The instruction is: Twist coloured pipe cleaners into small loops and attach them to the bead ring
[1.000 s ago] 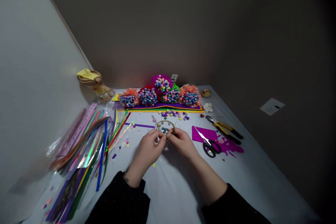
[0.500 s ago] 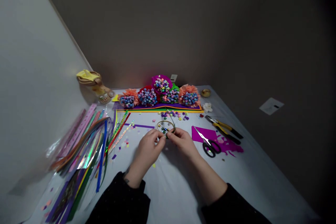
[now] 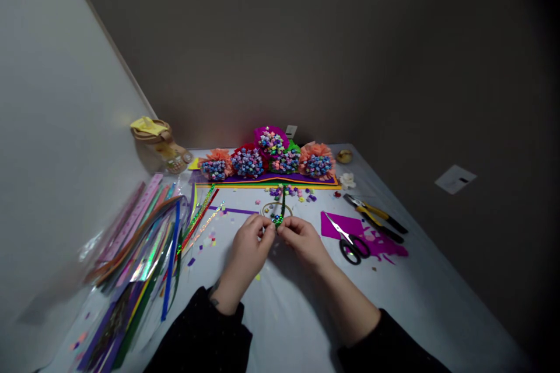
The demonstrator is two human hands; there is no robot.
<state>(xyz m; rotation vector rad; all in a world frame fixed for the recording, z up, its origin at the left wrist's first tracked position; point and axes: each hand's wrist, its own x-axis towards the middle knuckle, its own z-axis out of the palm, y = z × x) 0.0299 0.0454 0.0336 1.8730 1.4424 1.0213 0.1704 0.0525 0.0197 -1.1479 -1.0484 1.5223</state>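
My left hand and my right hand meet over the white table, fingertips pinched together on a glittery green paper strip. The strip stands up from between my fingers, with a small folded knot of it at my fingertips. Just behind my hands lies a small round ring with a few tiny paper stars inside it. More loose paper stars are scattered behind that.
Bundles of coloured paper strips lie at the left. Paper star bouquets on stacked foam sheets line the back. Scissors on purple paper and yellow-handled pliers sit at the right. A jar stands at the back left.
The green strip has swung up from lying low by the ring and now stands upright between my fingertips. Both hands stay in much the same place.
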